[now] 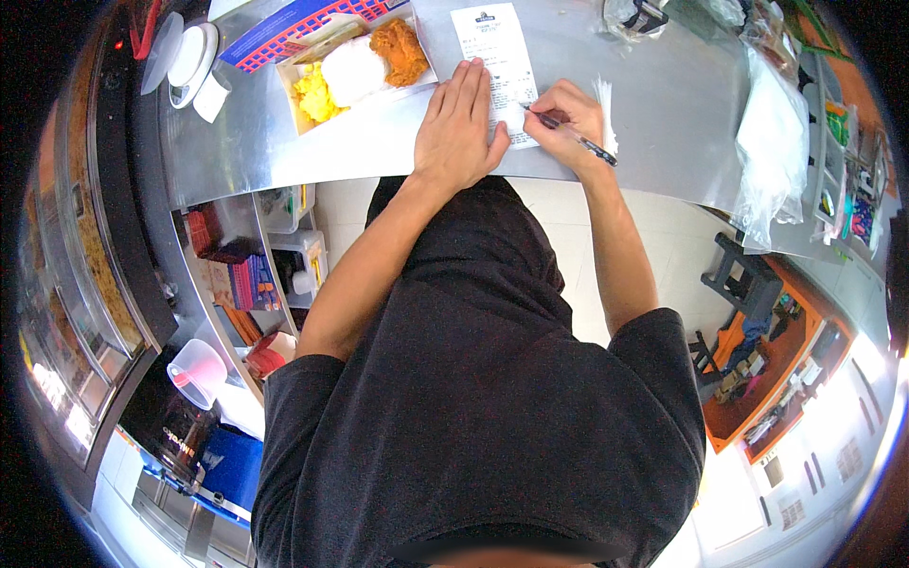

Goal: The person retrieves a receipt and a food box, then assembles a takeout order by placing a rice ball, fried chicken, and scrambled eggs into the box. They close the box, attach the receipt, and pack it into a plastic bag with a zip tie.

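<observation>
Head view: left hand [457,128], one, laid flat, palm down, fingers straight and close together, thumb a little apart; grasps nothing, covers the left edge of the receipt, presumably to stop the slip sliding. Right hand [571,123], one, closed in a writing grip around a dark ballpoint pen [598,152], its point slanted down to the receipt's right margin; the grip suits fine marks, though whether ink is being laid cannot be told. Receipt [490,40], one, long, white, printed; lies on the metal tabletop [663,114] between the two hands and reaches beyond the fingertips, lengthwise to the wearer, likely for easy reading. Meal box [285,81], one, cardboard, open, beyond and to the left of the left hand, apparently set aside to leave the writing space free; contents: scrambled egg [318,95], white rice [354,72], fried chicken [399,54]. Its blue-and-red patterned lid [284,40] stands folded back on the side away from the hands, seemingly so the food stays uncovered. Thin white paper stack [607,118], one, just right of the right hand. Clear plastic bag [772,142], well to the right of the right hand, draped over the tabletop's edge.
</observation>
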The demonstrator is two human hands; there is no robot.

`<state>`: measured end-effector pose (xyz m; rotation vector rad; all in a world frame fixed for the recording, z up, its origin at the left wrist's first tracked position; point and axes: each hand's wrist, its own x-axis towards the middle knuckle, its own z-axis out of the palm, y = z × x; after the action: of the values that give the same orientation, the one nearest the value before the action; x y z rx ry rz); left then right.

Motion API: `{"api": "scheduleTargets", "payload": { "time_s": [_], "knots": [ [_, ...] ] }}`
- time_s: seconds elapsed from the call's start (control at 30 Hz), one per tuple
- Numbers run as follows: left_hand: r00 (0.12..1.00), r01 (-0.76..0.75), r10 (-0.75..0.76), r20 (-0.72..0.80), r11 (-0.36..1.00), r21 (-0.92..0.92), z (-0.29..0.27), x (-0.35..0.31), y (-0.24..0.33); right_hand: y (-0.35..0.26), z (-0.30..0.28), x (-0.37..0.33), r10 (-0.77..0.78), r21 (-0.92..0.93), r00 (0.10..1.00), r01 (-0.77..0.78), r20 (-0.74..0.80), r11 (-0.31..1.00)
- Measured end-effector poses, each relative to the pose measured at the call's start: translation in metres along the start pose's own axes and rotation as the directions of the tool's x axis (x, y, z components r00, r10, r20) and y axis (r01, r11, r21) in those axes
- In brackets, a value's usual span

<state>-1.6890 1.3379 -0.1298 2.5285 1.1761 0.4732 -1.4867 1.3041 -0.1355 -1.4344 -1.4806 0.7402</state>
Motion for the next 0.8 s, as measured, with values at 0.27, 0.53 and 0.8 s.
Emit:
{"api": "scheduleTargets", "payload": {
  "time_s": [0.27,0.53,0.8],
  "knots": [
    [1.0,0.004,-0.004,0.0,1.0,0.004,-0.001,0.0,0.0,-0.005,0.0,-0.002,0.012,-0.049,0.999,-0.014,-0.04,0.999],
    [1.0,0.0,0.0,-0.005,1.0,0.021,0.001,0.0,0.0,-0.008,0.008,0.03,-0.086,-0.136,0.996,0.089,0.021,0.987],
    [1.0,0.004,-0.003,-0.007,1.0,0.021,0.0,0.0,0.001,-0.015,-0.005,0.01,-0.194,-0.138,0.976,0.206,0.097,0.969]
  ]
}}
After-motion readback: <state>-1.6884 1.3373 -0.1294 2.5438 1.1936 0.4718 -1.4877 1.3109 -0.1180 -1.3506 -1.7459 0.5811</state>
